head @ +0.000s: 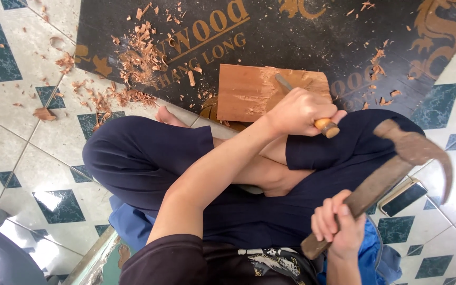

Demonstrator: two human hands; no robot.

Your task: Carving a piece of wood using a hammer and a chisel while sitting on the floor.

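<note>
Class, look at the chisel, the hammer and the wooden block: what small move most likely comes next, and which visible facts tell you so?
Probably a hammer tap on the chisel's handle end. The left hand holds the chisel with its blade on the wooden block, and the right hand holds the hammer raised, apart from the handle. Shavings lie around.

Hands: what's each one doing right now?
Left hand: closed around the chisel, tip on the wood block.
Right hand: closed around the hammer.
</note>
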